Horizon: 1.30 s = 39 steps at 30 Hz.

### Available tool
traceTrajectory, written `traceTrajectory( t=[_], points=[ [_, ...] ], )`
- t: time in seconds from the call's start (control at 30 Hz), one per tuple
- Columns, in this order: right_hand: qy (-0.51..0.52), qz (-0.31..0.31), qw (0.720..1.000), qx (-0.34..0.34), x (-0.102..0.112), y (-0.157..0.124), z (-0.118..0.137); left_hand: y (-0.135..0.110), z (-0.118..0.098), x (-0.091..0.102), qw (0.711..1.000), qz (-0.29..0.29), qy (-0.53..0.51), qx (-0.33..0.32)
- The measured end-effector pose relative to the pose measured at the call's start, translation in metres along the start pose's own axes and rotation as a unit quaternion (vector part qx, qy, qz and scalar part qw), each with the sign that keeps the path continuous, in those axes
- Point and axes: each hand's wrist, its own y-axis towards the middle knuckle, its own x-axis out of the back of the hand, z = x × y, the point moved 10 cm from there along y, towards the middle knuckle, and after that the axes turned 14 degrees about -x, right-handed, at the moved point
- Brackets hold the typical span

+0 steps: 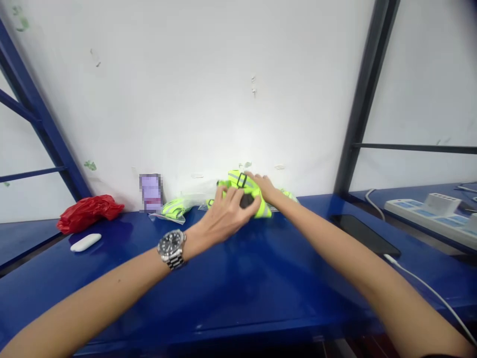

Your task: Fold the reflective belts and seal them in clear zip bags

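Observation:
Both my hands are at a bunched neon-yellow reflective vest (264, 209) with grey stripes and a black plastic buckle, held just above the blue table near the wall. My left hand (231, 206), a steel watch (172, 246) on its wrist, has its fingers curled over the vest's near left side. Around the upper right edge is my right hand (265, 187), with its fingers partly hidden behind the fabric. A dark patch shows between the left thumb and fingers. Clear plastic bags (182, 220) with similar yellow pieces lie left of the hands, and another yellow piece (288, 195) is behind my right wrist.
The blue table (246, 288) meets a white wall. On the left are a red plastic bag (89, 211), a white oval case (86, 242) and a propped phone (151, 192). To the right lie a dark phone (365, 233), a white cable (428, 288) and a power strip (436, 216).

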Motion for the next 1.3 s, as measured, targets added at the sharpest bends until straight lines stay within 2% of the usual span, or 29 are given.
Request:
traceTrajectory(
  t=[0.1,0.2,0.27,0.4,0.47,0.53,0.63,0.73,0.8,0.87,0.93,1.0,1.07,1.13,1.3],
  points=[
    [-0.014,-0.011,1.000,-0.016,-0.011,-0.005,0.002,-0.018,-0.034,-0.034,0.995,0.051,-0.077,-0.022],
    [-0.018,-0.070,0.995,-0.065,-0.002,0.004,-0.004,-0.028,-0.040,-0.048,0.990,0.057,-0.129,0.004],
    [-0.013,-0.075,0.993,-0.086,0.001,0.012,-0.009,-0.031,-0.038,-0.051,0.988,0.049,-0.145,0.019],
    [0.009,0.079,0.997,0.010,-0.022,0.016,0.008,-0.037,-0.039,-0.063,0.974,0.061,-0.216,0.030],
    [0.016,0.129,0.991,0.041,-0.024,0.010,0.014,-0.041,-0.041,-0.070,0.958,0.073,-0.275,0.038],
    [0.023,0.142,0.989,0.045,-0.014,0.004,0.016,-0.046,-0.043,-0.073,0.940,0.074,-0.331,0.044],
    [0.032,0.085,0.996,0.015,0.019,-0.008,0.018,-0.052,-0.042,-0.066,0.922,0.057,-0.383,0.030],
    [0.052,0.020,0.998,0.007,0.050,-0.037,0.029,-0.061,-0.033,-0.059,0.928,0.040,-0.368,0.044],
    [0.135,0.010,0.989,0.067,0.060,-0.066,0.049,-0.069,-0.025,-0.060,0.938,0.039,-0.334,0.079],
    [0.182,0.047,0.975,0.121,0.051,-0.094,0.065,-0.077,-0.020,-0.064,0.942,0.049,-0.316,0.106],
    [0.179,0.083,0.968,0.158,0.034,-0.117,0.075,-0.081,-0.021,-0.071,0.937,0.064,-0.322,0.117],
    [0.153,0.102,0.971,0.152,0.014,-0.129,0.074,-0.084,-0.022,-0.076,0.932,0.071,-0.334,0.121],
    [0.124,0.117,0.976,0.136,-0.001,-0.132,0.070,-0.085,-0.023,-0.078,0.933,0.065,-0.335,0.118],
    [0.105,0.119,0.979,0.127,-0.008,-0.132,0.069,-0.086,-0.024,-0.076,0.940,0.047,-0.318,0.113],
    [0.076,0.105,0.985,0.112,-0.004,-0.127,0.074,-0.085,-0.026,-0.062,0.965,-0.005,-0.246,0.090]
  ],
)
